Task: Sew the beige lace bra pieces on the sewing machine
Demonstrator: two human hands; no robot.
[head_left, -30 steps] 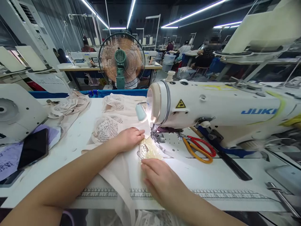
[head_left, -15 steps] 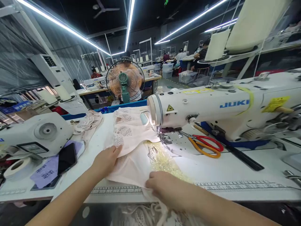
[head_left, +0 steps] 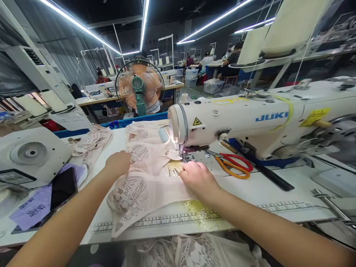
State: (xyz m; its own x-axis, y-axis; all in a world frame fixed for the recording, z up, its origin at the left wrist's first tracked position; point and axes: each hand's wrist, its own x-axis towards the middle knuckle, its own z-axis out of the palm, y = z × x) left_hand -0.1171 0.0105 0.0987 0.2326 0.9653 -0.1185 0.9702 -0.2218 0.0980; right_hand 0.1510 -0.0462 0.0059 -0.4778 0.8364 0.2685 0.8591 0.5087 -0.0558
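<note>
A pale pink lace garment (head_left: 144, 185) lies spread on the white sewing table (head_left: 267, 193) in front of a white JUKI sewing machine (head_left: 250, 118). My left hand (head_left: 118, 163) rests on the garment's left part, its fingers curled down onto the fabric. My right hand (head_left: 196, 178) presses the fabric right beside the presser foot (head_left: 185, 155), its fingers bent over the cloth under the machine's lamp. More lace pieces (head_left: 141, 133) lie stacked behind the needle.
Red and orange scissors (head_left: 233, 165) lie on the machine bed to the right. A black phone (head_left: 63, 185) on purple paper sits at the left beside another machine (head_left: 27, 155). A fan (head_left: 139, 87) stands behind. Other people work at far tables.
My right hand moved from the table's front edge up to the presser foot. My left hand shifted the garment, so a lace cup now lies near the front.
</note>
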